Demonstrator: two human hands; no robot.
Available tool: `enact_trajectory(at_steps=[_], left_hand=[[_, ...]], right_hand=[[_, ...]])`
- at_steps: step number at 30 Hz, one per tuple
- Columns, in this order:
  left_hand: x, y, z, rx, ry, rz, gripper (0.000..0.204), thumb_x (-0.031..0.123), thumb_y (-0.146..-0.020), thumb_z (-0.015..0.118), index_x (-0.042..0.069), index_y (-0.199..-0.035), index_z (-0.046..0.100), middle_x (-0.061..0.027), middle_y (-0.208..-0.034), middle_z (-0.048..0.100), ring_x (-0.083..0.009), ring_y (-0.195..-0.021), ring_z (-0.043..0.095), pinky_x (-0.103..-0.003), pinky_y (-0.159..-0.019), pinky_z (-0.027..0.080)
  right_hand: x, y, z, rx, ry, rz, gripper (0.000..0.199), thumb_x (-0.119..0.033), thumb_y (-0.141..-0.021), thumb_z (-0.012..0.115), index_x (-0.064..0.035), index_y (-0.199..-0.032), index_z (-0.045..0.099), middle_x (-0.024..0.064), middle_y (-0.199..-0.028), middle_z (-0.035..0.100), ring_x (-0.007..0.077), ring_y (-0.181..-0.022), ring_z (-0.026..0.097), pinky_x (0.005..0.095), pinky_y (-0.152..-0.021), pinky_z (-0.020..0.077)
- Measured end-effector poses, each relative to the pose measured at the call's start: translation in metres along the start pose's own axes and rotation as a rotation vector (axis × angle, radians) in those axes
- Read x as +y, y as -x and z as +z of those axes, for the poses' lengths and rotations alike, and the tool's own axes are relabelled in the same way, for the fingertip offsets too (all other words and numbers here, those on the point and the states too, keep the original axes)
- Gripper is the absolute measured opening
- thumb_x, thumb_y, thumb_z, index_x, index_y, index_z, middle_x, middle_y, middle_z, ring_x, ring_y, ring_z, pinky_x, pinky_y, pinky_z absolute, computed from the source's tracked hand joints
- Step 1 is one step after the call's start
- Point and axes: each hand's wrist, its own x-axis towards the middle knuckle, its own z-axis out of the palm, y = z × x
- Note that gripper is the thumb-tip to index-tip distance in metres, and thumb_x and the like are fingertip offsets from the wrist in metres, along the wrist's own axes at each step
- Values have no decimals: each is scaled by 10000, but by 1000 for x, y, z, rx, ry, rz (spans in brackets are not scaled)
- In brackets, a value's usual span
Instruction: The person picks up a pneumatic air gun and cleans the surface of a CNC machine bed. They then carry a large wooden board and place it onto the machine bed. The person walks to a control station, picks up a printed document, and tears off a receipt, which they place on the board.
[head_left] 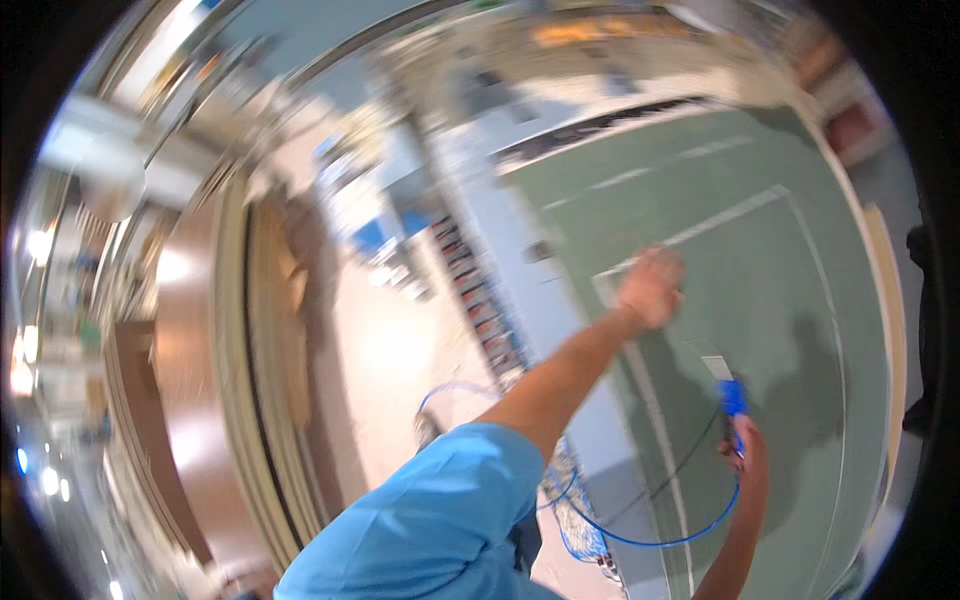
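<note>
My right hand (740, 447) is closed round a blue air blow gun (734, 397), held over a large green panel (745, 260). From its grip a blue hose (660, 543) curves down to the left. Just past the gun's front end shows a small whitish flat patch (716, 367); I cannot tell whether it belongs to the gun. My left hand (652, 288) is stretched out over the panel, near a corner of the pale lines (725, 213) that run across it. Motion smears its fingers, and whether it touches the surface is unclear.
A light blue machine edge (540, 250) borders the panel on the left, with a row of dark and reddish blocks (475, 290) alongside. Upright brown boards (195, 370) are stacked at the left, across a pale floor (385, 345). A blurred orange strip (590, 30) lies at the far end.
</note>
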Motion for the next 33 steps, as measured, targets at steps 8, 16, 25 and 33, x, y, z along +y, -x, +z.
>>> enact_trajectory(at_steps=[8, 16, 25, 33], left_hand=[[-40, 504, -76, -71, 899, -390, 530, 429, -1037, 551, 52, -1409, 562, -146, -1280, 673, -301, -1123, 671, -390, -964, 519], [-191, 985, -186, 1140, 1146, -1490, 727, 663, -985, 471, 130, -1478, 444, -159, -1396, 576, -289, -1108, 631, -459, -1011, 484], [-119, 1090, -212, 1763, 1208, -1649, 924, 470, -942, 704, 120, -1588, 144, -222, -1280, 575, -269, -882, 687, -402, -705, 607], [-115, 1262, -272, 2344, 1213, -1233, 900, 367, -978, 686, 119, -1605, 91, -226, -1355, 573, -293, -1049, 667, -458, -875, 573]], right_hand=[[66, 222, 246, -296, -489, 161, 348, -373, -1023, 591, -67, -1186, 625, 21, -812, 608, 80, -602, 503, 254, -513, 380], [118, 326, 661, -1180, 1493, -869, 613, -518, -943, 650, 59, -1150, 639, 233, -1044, 684, 399, -913, 699, 471, -805, 553], [312, 547, 880, -1684, 1689, -1668, 636, -410, -881, 715, 128, -1187, 571, 322, -1118, 636, 464, -1039, 675, 493, -897, 564], [348, 688, 1022, -1801, 1516, -1548, 555, -392, -847, 723, 58, -1131, 564, 253, -1061, 686, 387, -1003, 705, 472, -863, 574]])
